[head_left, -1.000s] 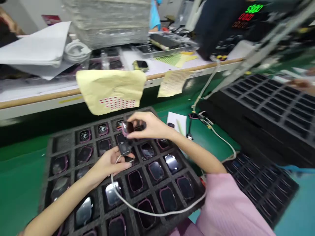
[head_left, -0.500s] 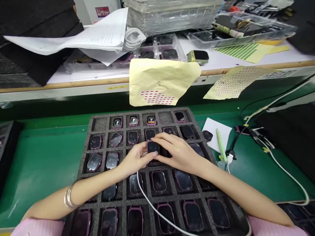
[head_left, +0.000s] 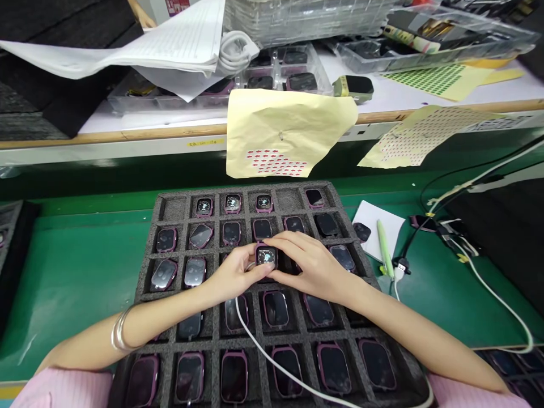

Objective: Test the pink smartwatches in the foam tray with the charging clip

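Between my two hands is a smartwatch with a purple case, its screen lit with a dial. My left hand grips its left side, thumb over the lower edge of the screen. The fingers of my right hand close on its top and right edge. A white cable runs from under my left hand down across the tray; its end is hidden. Below lies a dark foam tray with many compartments holding purple-cased watches, such as a watch just under my hands. Three watches in the back row show lit dials.
Right of the tray lie a white paper pad, a green pen and black and white cables. A shelf behind carries papers, clear plastic trays and a green-cased watch. Yellow sticker sheets hang over its edge.
The held watch's screen has gone from dark to a lit dial. One back-row watch's display has lost its orange band. My hands keep their grip; the view has shifted slightly.
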Available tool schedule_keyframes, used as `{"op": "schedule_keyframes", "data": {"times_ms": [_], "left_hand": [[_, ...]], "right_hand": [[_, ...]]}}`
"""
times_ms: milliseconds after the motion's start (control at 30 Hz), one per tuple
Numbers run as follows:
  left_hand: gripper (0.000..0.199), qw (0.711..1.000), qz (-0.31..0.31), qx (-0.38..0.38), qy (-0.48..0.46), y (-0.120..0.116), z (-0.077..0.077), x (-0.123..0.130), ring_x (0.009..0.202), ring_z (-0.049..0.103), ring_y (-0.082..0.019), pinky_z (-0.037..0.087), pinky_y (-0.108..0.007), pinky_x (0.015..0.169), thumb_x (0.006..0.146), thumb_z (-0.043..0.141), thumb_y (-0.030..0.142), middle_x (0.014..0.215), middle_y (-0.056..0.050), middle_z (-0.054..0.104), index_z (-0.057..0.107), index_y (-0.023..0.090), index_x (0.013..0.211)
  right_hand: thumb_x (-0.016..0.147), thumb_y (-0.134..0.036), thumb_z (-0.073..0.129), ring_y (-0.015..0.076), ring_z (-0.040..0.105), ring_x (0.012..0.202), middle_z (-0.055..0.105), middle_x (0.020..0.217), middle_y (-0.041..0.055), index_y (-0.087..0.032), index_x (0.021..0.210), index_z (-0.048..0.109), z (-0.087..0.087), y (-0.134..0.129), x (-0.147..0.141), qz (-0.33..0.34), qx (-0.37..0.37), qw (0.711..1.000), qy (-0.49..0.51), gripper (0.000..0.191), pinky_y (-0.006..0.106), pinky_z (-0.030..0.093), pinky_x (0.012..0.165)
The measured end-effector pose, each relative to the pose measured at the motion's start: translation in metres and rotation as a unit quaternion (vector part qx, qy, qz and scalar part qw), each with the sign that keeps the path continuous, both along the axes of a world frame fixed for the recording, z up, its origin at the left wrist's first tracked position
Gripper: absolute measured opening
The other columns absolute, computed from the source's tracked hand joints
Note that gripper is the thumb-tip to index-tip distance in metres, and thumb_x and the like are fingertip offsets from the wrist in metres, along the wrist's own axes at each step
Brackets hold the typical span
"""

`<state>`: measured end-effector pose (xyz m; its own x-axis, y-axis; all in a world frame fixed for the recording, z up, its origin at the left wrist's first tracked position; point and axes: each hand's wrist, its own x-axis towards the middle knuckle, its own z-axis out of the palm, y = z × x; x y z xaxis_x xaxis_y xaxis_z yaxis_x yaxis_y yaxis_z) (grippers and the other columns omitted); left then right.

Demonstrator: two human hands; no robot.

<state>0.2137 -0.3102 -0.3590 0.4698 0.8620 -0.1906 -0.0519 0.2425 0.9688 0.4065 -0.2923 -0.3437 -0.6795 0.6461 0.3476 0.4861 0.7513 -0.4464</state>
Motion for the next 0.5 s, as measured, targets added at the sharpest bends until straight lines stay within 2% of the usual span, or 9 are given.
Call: {"op": "schedule_keyframes", "data": {"times_ms": [167, 500], "left_hand": [[0.037, 1.0, -0.008, 0.012, 0.016, -0.0012, -0.0063, -0.0014, 0.088, 0.055, -0.019, 0.045, -0.031, 0.082, 0.083, 0.065, 0.043, 0.089, -0.005, 0.061, 0.061, 0.013, 0.103], [0.035, 0.999, -0.028, 0.013, 0.021, -0.001, -0.0052, -0.0016, 0.091, 0.055, -0.02, 0.043, -0.032, 0.086, 0.086, 0.062, 0.038, 0.093, -0.006, 0.061, 0.057, 0.012, 0.108]], "right_hand": [[0.09, -0.032, 0.061, 0.0282, 0.062, 0.094, 0.064, 0.105, 0.0137, -0.012, 0.119, 0.055, -0.0002, -0.0001, 0.0002, 0.006, 0.004, 1.0, -0.006, 0.036, 0.044, 0.054, 0.08], [0.091, -0.032, 0.06, 0.0269, 0.061, 0.094, 0.059, 0.104, 0.0148, -0.012, 0.119, 0.056, 0.0011, 0.0017, 0.0007, 0.014, 0.0, 1.0, 0.007, 0.035, 0.041, 0.056, 0.077]]}}
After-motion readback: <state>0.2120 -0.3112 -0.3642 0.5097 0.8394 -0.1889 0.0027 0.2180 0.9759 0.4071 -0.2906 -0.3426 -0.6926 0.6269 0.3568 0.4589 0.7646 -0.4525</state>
